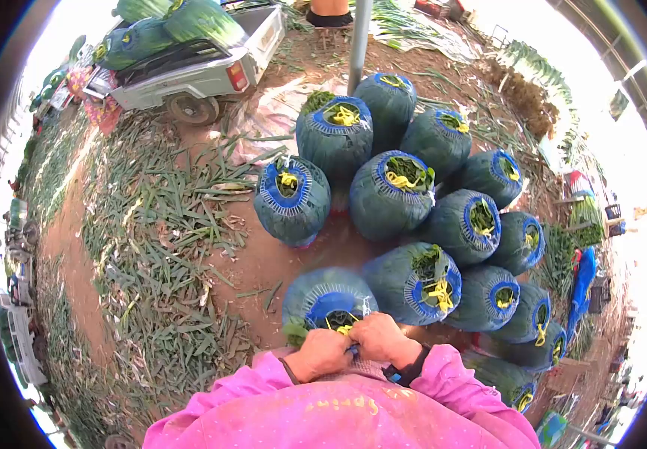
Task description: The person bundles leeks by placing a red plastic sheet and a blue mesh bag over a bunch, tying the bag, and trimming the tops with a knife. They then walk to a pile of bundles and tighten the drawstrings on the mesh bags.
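A stuffed mesh sack (pixel 329 288) with a blue rim and leafy greens in its mouth stands right in front of me, slightly blurred. At the near side of its mouth, my left hand (pixel 321 354) is closed on the sack's blue edge. My right hand (pixel 387 341) is closed beside it, the two fists almost touching, and grips the same edge. Yellow string (pixel 344 329) shows between the sack's mouth and my fists. What my fingertips pinch is partly hidden. Another filled sack (pixel 417 283) leans close on the right.
Several more filled sacks (pixel 391 196) stand ahead and to the right. A metal pole (pixel 359 45) rises behind them. Cut green leaves (pixel 166 262) litter the ground at left. A loaded pickup truck bed (pixel 211 78) is at upper left, and a person (pixel 329 13) is at the top.
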Demonstrator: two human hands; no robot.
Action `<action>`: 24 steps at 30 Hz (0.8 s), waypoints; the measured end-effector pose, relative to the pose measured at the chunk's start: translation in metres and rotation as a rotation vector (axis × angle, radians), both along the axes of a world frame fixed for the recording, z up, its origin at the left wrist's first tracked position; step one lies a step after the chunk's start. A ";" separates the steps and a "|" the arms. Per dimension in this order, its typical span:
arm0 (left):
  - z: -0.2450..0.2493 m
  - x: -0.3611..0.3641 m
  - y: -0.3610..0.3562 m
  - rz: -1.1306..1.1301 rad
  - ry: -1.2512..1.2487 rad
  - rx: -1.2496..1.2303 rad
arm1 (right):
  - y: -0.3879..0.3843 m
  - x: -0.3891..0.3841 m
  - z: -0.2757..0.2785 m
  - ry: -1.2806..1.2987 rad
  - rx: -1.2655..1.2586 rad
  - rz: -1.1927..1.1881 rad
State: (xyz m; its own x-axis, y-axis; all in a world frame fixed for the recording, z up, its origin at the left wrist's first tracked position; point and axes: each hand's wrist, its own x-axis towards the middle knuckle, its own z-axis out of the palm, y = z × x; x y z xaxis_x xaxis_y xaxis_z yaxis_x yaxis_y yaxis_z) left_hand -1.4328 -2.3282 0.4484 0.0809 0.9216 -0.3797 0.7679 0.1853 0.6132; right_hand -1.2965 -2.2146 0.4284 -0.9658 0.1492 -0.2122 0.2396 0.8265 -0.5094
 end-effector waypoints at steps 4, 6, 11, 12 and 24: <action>0.005 -0.023 0.025 -0.005 0.136 0.008 | 0.022 -0.022 -0.009 0.107 -0.072 -0.049; 0.014 -0.035 0.039 -0.060 0.165 -0.027 | 0.030 -0.032 -0.014 0.170 -0.081 -0.124; -0.054 -0.068 0.086 -0.036 0.253 0.062 | 0.052 -0.061 -0.065 0.120 -0.081 -0.434; -0.086 -0.070 0.090 -0.072 0.293 0.061 | 0.053 -0.066 -0.094 0.118 -0.073 -0.467; -0.120 -0.071 0.101 0.014 0.379 0.093 | 0.072 -0.053 -0.103 0.141 -0.176 -0.434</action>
